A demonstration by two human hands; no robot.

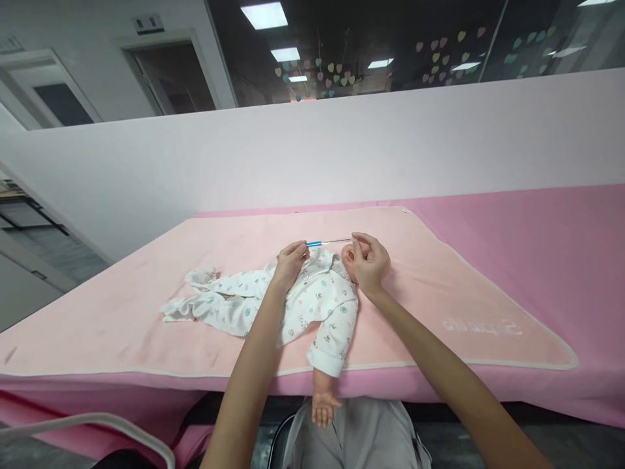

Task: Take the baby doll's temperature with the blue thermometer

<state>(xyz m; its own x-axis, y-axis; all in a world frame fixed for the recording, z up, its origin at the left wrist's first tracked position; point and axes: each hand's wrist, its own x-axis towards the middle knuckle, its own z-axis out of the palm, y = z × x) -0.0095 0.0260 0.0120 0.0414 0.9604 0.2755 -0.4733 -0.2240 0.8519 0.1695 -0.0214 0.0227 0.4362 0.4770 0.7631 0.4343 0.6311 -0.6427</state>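
A baby doll [317, 296] in a white printed sleepsuit lies on a peach mat [420, 312], its head to the right and one arm hanging over the front edge. Above the doll's chest, a thin stick [317, 243], blue at the left and silvery toward the right, stretches between both hands. My left hand [291, 257] is closed on the blue end. My right hand [372, 260] pinches the thin end beside the doll's head [348, 259], partly covering the face. What kind of stick it is cannot be made out.
A pink cover [537, 241] spreads under the mat across the table. Behind it stands a low white wall [366, 150] with dark glass above. My grey-clad lap [368, 433] is close to the front edge, and a pale curved bar [112, 420] shows at lower left.
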